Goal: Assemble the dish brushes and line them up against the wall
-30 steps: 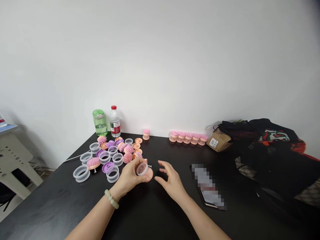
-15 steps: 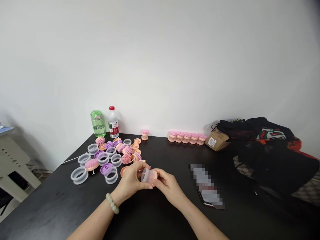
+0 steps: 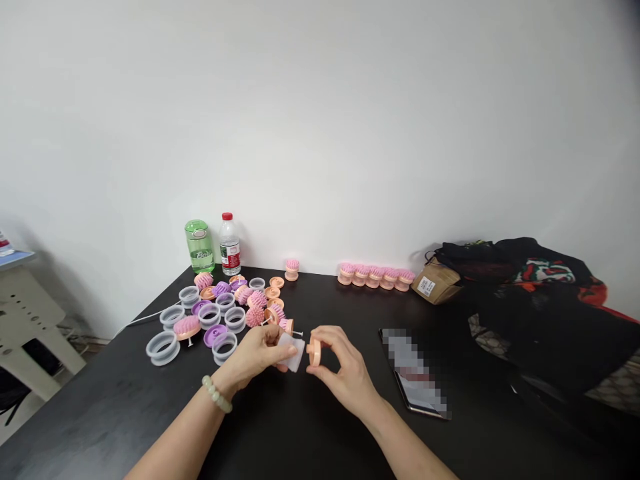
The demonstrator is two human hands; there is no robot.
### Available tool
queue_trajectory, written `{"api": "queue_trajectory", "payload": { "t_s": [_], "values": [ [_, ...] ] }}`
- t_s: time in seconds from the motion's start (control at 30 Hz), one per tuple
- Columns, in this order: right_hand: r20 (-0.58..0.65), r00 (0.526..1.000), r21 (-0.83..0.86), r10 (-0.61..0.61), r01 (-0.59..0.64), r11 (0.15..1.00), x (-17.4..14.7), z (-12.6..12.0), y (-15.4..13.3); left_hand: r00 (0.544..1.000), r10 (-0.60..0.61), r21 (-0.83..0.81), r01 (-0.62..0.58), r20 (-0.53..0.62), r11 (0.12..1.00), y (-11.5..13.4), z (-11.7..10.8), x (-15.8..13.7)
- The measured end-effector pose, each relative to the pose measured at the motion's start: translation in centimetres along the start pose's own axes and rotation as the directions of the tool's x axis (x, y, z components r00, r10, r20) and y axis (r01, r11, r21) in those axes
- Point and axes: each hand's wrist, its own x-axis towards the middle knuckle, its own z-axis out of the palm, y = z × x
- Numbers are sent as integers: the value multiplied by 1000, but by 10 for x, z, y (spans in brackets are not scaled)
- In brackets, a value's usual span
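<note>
My left hand [image 3: 253, 357], with a bead bracelet at the wrist, grips a translucent plastic ring [image 3: 293, 353] tilted on its side. Across a small gap, my right hand [image 3: 347, 373] pinches a peach round cap [image 3: 317, 352] by its rim, a short stub on it facing the ring. Behind and left of my hands lie pink bristle heads with pins [image 3: 187, 327], more translucent rings [image 3: 163, 349], purple caps [image 3: 215, 335] and peach caps [image 3: 277, 283], loosely mixed. Part of the held ring is hidden by my left fingers.
Against the wall stand a row of assembled pink brushes [image 3: 375, 277] and a single brush [image 3: 292, 270]. A green bottle [image 3: 200, 247] and a red-capped water bottle [image 3: 231, 245] are at back left. On the right are a phone [image 3: 415, 373], a brown paper bag [image 3: 435, 280] and dark clothing [image 3: 545, 320].
The peach cap, earlier against the translucent ring, is now apart from it in my right hand. The ring has turned in my left hand. My view has shifted slightly.
</note>
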Motion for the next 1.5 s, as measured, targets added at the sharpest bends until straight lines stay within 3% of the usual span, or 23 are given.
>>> {"api": "queue_trajectory", "payload": {
  "t_s": [0.07, 0.13, 0.27, 0.4, 0.57, 0.7, 0.93, 1.1, 1.27, 1.5],
  "values": [
    [-56, 994, 16, 90, -89, 996, 1, -3, 6, 998, 70, 120, -68, -9, 990, 3, -5, -2],
    [-57, 974, 63, 219, -216, 974, 1, -3, 12, 990, 144, 339, -135, -1, 931, 6, -9, -4],
    [54, 928, 90, 368, -372, 924, 1, 2, 22, 977, 200, 751, -183, 70, 635, 10, -12, -7],
    [87, 934, 64, 346, -351, 934, 0, 10, 25, 969, 194, 905, -219, 156, 365, 7, -9, -7],
    [88, 955, -34, 283, -281, 959, 1, 22, 29, 952, 282, 962, -184, 123, 201, -1, -14, -3],
    [56, 971, -124, 233, -225, 966, 6, 32, 34, 924, 365, 974, -176, 113, 142, -6, -16, -2],
    [20, 990, -156, 141, -136, 978, 9, 37, 36, 879, 456, 941, -260, 138, 216, -4, 5, -4],
    [-127, 978, -206, 163, -187, 960, 20, 22, 57, 845, 470, 936, -338, 257, 96, -15, 23, 0],
    [-162, 976, -324, 142, -189, 927, 76, 20, 87, 835, 369, 906, -419, 408, -52, -28, 28, 9],
    [-16, 994, -540, 107, -98, 836, 172, 51, 114, 863, 371, 938, -336, 344, -87, -36, 24, 14]
  ]
}}
